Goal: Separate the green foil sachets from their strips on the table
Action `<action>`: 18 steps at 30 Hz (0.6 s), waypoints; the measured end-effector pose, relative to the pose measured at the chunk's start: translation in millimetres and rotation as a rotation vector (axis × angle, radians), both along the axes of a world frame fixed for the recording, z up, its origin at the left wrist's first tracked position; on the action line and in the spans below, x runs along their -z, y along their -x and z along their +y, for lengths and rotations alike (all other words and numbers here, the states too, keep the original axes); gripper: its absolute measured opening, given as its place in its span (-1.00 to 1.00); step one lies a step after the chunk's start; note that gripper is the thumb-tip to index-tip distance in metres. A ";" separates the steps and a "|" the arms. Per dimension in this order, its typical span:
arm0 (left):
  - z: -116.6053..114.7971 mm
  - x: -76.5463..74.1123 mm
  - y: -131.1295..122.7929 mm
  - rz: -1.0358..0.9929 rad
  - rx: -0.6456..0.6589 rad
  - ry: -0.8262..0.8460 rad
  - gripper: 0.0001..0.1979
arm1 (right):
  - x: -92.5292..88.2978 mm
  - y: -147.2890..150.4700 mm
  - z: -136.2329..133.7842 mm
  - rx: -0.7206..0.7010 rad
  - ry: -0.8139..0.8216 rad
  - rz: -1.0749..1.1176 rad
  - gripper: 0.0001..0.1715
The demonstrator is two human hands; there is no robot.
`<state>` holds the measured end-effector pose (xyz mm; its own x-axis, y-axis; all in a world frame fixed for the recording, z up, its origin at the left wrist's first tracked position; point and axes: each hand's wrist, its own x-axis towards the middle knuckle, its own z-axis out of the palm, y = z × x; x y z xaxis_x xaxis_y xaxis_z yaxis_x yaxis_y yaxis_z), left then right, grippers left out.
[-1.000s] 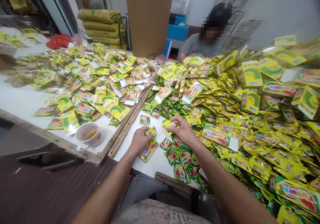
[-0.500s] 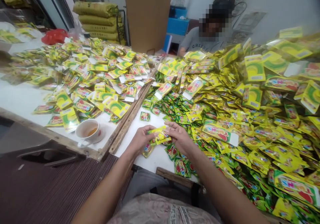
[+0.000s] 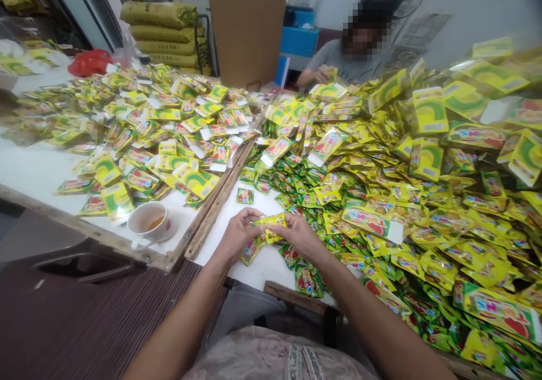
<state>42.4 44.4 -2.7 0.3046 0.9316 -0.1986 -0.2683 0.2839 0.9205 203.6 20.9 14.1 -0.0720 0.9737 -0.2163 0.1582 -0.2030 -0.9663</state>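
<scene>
Between my two hands are small yellow packets (image 3: 273,228), held just above the white table top; how many overlap is hard to tell. My left hand (image 3: 241,234) is closed on their left end, with thumb and fingers pinching. At the right end, my right hand (image 3: 301,234) grips them the same way. Below my left fingers a yellow packet (image 3: 250,252) shows in part, and I cannot tell whether it is held too. A single green packet (image 3: 245,196) lies on the table beyond my hands. Green packets (image 3: 308,280) lie close to my right wrist.
A large heap of yellow packets (image 3: 427,239) and flat boxes covers the right side. More yellow boxes (image 3: 144,179) pile up on the left table, beside a cup (image 3: 150,222) of brown liquid. A wooden edge (image 3: 224,199) divides the tables. Another person (image 3: 342,58) sits across.
My right hand's fingers have closed onto the right end of the yellow packets, which lie straighter now. The person across has raised a hand holding something yellow.
</scene>
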 end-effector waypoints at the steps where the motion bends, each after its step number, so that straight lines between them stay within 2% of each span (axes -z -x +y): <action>1: -0.5 -0.2 0.7 -0.036 -0.015 0.009 -0.61 | -1.0 -1.1 -0.3 -0.009 -0.034 -0.035 -0.60; 6: -1.5 2.0 1.1 -0.053 -0.045 -0.016 -0.58 | -1.5 -1.0 -3.5 -0.051 -0.172 -0.083 -0.64; 9: -2.0 1.2 1.8 0.103 -0.056 -0.089 -0.58 | 1.6 -1.8 -3.1 0.023 -0.224 -0.110 -0.66; 11: -4.1 -1.5 4.0 0.410 -0.094 -0.189 -0.55 | 4.2 -5.6 -1.2 0.121 -0.251 -0.279 -0.68; 13: -8.1 -4.4 6.7 0.862 -0.120 -0.312 -0.52 | 7.1 -11.1 1.3 0.185 -0.240 -0.476 -0.69; 15: -13.0 -5.6 8.5 1.259 -0.069 -0.392 -0.51 | 9.9 -16.1 3.5 0.200 -0.221 -0.578 -0.70; 16: -15.2 -5.1 8.8 1.378 -0.022 -0.404 -0.51 | 11.3 -17.8 4.5 0.204 -0.219 -0.589 -0.71; 18: -17.8 -1.8 8.5 1.448 0.058 -0.407 -0.54 | 13.9 -19.7 6.4 0.234 -0.210 -0.546 -0.69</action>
